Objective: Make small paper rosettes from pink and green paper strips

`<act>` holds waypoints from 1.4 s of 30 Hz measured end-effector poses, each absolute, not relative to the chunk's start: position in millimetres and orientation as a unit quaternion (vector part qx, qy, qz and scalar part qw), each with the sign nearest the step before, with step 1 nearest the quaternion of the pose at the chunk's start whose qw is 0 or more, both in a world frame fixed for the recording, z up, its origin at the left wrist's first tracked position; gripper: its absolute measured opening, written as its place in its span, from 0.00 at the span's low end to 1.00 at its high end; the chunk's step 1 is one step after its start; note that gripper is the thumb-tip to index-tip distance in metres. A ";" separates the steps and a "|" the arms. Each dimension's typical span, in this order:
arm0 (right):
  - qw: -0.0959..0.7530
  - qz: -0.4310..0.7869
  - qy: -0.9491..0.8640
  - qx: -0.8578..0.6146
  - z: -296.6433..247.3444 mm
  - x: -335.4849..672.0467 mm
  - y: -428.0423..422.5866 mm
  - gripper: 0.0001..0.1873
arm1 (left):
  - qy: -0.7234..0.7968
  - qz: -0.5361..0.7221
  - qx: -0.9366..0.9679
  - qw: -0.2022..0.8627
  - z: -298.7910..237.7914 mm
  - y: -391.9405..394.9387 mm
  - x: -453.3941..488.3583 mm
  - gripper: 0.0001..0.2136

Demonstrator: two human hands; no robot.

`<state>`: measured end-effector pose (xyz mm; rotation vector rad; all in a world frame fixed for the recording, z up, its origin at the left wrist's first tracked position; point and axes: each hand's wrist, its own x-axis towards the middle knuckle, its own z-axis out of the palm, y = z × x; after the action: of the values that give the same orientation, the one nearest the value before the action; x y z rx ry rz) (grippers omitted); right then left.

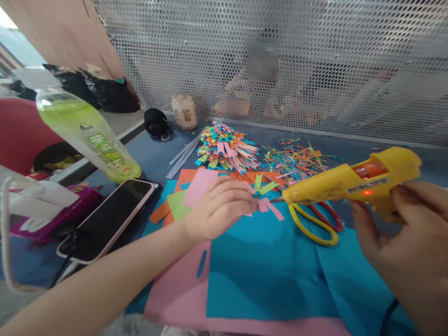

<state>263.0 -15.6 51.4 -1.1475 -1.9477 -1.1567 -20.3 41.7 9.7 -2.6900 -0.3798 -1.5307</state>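
Observation:
My right hand (406, 242) grips a yellow glue gun (320, 184) with a small red light showing. Its metal nozzle points left and meets a cut pink paper strip (275, 210). My left hand (226, 207) has its fingers pinched together at that strip's left end; the fingertips are partly hidden. Below lie sheets of blue paper (266, 275) and pink paper (178, 294). Scissors with red and yellow handles (329, 242) rest under the gun. Two small green paper pieces (268, 188) sit just above the nozzle.
Behind stands a colourful fringed paper cone (226, 147), with paper scraps (294, 161) to its right and clear glue sticks (185, 156) to its left. A drink bottle (91, 135) and a phone (108, 221) are at left. A perforated metal panel (196, 51) closes the back.

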 end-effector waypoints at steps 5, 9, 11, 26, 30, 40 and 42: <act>0.301 -0.436 -0.740 -0.414 52.8 262.3 -15.7 0.29 | -0.132 -0.481 -0.867 0.012 9.1 41.1 -19.9 0.08; 0.302 -0.426 -0.735 -0.432 52.9 260.5 -16.7 0.29 | -0.138 -0.478 -0.868 0.016 7.5 41.5 -19.6 0.08; 0.304 -0.430 -0.730 -0.435 51.7 260.6 -16.8 0.29 | -0.143 -0.475 -0.868 0.017 6.3 42.1 -19.8 0.08; 0.305 -0.448 -0.739 -0.400 55.8 259.6 -15.5 0.26 | -0.169 -0.477 -0.862 0.009 7.4 41.6 -17.2 0.05; 0.311 -0.448 -0.733 -0.406 52.3 261.5 -15.6 0.33 | -0.175 -0.476 -0.862 0.017 8.3 41.9 -16.7 0.05; 0.305 -0.449 -0.737 -0.402 53.1 262.4 -15.7 0.36 | -0.190 -0.487 -0.852 -0.002 4.9 43.3 -20.6 0.05; 0.305 -0.452 -0.736 -0.401 52.3 263.2 -15.3 0.37 | -0.208 -0.481 -0.852 -0.001 4.4 44.7 -21.2 0.04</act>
<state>263.2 -15.3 52.3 -1.0628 -1.9490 -1.1972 -21.2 44.7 4.4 -2.6771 -0.6535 -1.5116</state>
